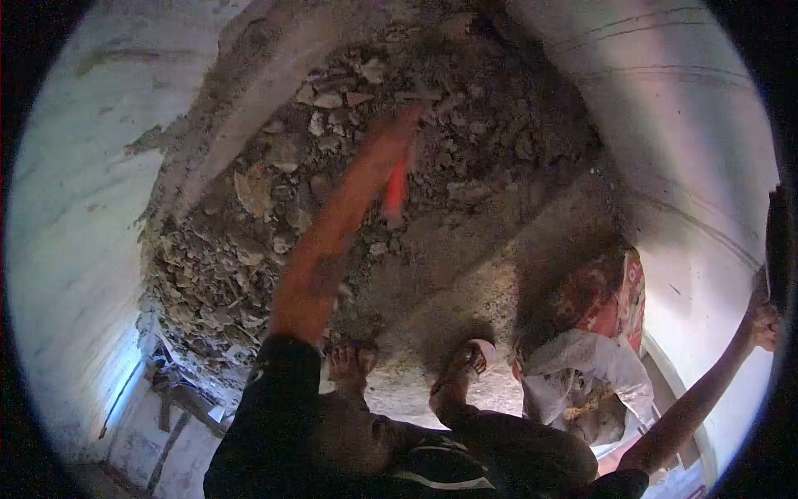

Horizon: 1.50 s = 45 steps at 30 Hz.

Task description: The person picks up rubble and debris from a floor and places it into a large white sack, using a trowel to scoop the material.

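My left hand (406, 125), blurred by motion, reaches over the rubble and is closed round a red-handled tool (395, 190). The handle points down toward my feet; a narrow bar, perhaps its head, lies just above the hand. Broken stones and loose dirt (328, 100) surround it. At the far right, my right hand (763, 326) is raised beside the white wall. Its fingers look curled, just under a dark object (777, 249) cut off by the view's edge; what they grip is unclear.
Pale walls (75, 208) rise on both sides. My feet (351, 362) stand on dusty ground below the rubble heap (208, 283). An open whitish sack (586, 358) and a red printed bag (611, 291) stand at the lower right. Scraps lie at the lower left.
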{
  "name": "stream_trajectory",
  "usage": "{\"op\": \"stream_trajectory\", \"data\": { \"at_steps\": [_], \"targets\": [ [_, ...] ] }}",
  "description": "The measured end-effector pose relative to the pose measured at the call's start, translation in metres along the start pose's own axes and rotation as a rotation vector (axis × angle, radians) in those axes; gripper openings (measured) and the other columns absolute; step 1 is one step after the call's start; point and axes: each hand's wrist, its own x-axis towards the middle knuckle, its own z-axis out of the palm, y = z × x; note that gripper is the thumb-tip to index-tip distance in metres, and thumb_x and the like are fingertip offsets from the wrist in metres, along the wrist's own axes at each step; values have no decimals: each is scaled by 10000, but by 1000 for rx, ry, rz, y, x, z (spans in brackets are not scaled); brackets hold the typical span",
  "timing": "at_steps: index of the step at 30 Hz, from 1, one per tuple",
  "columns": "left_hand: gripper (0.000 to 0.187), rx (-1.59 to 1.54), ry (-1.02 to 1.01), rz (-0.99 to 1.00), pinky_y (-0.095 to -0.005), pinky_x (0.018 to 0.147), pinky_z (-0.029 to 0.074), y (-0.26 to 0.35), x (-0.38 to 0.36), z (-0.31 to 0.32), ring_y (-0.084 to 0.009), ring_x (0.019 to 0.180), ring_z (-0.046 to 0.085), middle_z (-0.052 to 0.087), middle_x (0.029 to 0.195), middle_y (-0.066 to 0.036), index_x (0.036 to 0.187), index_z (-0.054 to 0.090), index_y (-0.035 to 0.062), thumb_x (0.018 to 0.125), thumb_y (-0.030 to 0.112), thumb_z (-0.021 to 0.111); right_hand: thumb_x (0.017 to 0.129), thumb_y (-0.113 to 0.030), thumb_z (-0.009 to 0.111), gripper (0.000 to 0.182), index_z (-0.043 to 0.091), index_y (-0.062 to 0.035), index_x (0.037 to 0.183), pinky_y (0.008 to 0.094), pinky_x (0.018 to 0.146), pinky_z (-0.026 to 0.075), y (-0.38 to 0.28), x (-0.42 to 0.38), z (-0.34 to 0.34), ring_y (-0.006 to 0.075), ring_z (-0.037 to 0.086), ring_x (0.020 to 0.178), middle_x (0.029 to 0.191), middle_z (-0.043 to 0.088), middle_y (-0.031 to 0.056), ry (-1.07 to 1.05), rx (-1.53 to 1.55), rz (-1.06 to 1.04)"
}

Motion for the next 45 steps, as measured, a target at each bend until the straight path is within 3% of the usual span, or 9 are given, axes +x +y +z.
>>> {"op": "stream_trajectory", "data": {
  "at_steps": [5,15,20,23,25,31,32,35,45],
  "targets": [
    [464,702,165,-208,-418,564,423,-3,-99,-45,-200,581,508,532,674,-98,806,532,-18,949,422,497,971,-561,275,700,403,20,1339,542,896,325,0,-3,3,451,369,1244,1378,343,329,46,16,-36],
    [386,1710,-387,288,-481,648,479,69,-54,-63,-236,593,552,544,669,-138,862,591,-61,990,262,422,967,-571,268,705,409,17,1331,538,888,328,15,-14,40,448,383,1227,1368,351,327,99,-117,-33],
    [388,1553,-424,177,-492,647,462,43,74,-28,-232,655,547,578,750,-145,927,608,-47,973,300,441,960,-586,266,718,412,13,1330,533,886,331,-28,31,-30,442,390,1221,1366,355,322,225,258,-139],
    [387,1489,-404,270,-497,652,463,-1,82,-53,-233,660,539,581,753,-135,967,611,-23,964,329,449,953,-600,273,727,416,6,1329,527,881,333,-59,65,-56,431,400,1216,1360,364,318,-621,-171,623],
    [395,1527,-94,485,-475,666,478,-49,71,-40,-248,651,552,586,720,-136,995,620,-4,967,350,448,952,-601,278,723,419,-1,1331,525,879,331,-2,33,-12,423,401,1218,1363,368,312,255,188,-165],
    [437,823,9,121,-449,716,508,-30,-3,-2,-275,707,622,627,800,-169,1146,570,-22,970,363,462,952,-606,270,727,415,-11,1344,523,907,309,-18,35,-27,436,372,1261,1391,354,310,206,156,-119],
    [437,830,11,142,-449,716,508,-25,-7,-3,-275,707,622,627,800,-169,1146,570,-22,970,363,462,953,-605,269,727,412,-12,1348,526,913,305,-42,60,-54,438,356,1280,1405,341,311,-321,-86,126],
    [395,760,-15,365,-447,638,475,-40,-22,-16,-239,653,580,616,794,-132,1057,571,-4,965,370,486,954,-605,261,731,400,-16,1364,545,926,292,-44,72,-66,447,317,1321,1434,311,311,-878,-353,350],
    [260,1375,-141,388,-445,578,469,22,-59,-45,-312,571,556,570,687,-179,981,576,-40,938,209,516,955,-603,251,734,390,-5,1357,550,905,304,-64,81,-69,452,335,1289,1402,310,336,-871,-369,458]
  ]
}}
